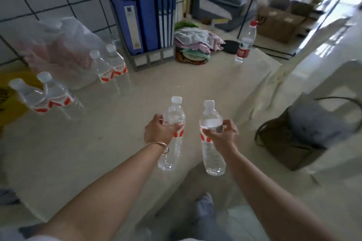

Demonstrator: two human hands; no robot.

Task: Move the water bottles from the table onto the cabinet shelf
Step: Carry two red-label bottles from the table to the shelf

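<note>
White tiled wall runs behind a pale table (117,143), and from my remote seat I look down over its near edge toward the floor. Two arms reach forward. My left hand (156,130) is wrapped around the middle of one water bottle (172,133), fingers curled over its red-and-white label; my right hand (221,133) pinches a second bottle (212,139) at the same height, thumb and fingers closed on the label band. Both bottles hang upright, close together but not touching, and they appear lifted clear of the tabletop, their bases over the near edge.

Five bottles remain standing on the table. A pair with white caps (45,96) stands at the far left, touching each other. Another pair (108,66) stands beside a grey file rack of blue binders (145,21). A single bottle with a red cap (245,43) stands at the far right corner, near a heap of folded cloths (195,43). A clear plastic bag (64,49) slumps against the wall between the two pairs.

No cabinet or shelf is anywhere in my view, so I cannot tell whether any bottles are already placed there. I judge the job to be midway at best: this pair is in hand and must still be carried to the shelf, and the five left on the table will probably need three more trips at two bottles a time.
</note>
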